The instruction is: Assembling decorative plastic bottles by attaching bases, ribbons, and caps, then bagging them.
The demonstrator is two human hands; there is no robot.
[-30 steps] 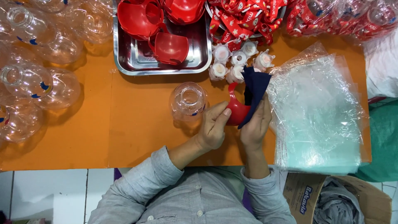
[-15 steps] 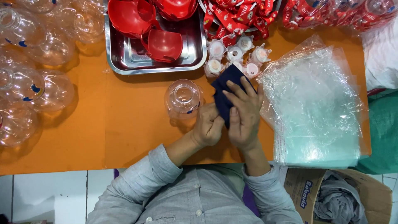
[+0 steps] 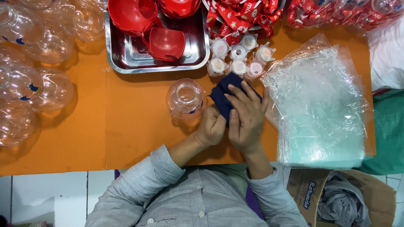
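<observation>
Navy cloth (image 3: 223,94) sits at the centre of the frame on the orange counter (image 3: 126,130), just below a cluster of small white-capped bottles (image 3: 237,59). The right hand (image 3: 246,117) lies flat on it with fingers spread, pressing down. The left hand (image 3: 210,128) is curled closed against the cloth's lower edge. A clear plastic jar (image 3: 186,98) stands just left of the cloth, and clear bags (image 3: 324,109) are stacked at right.
</observation>
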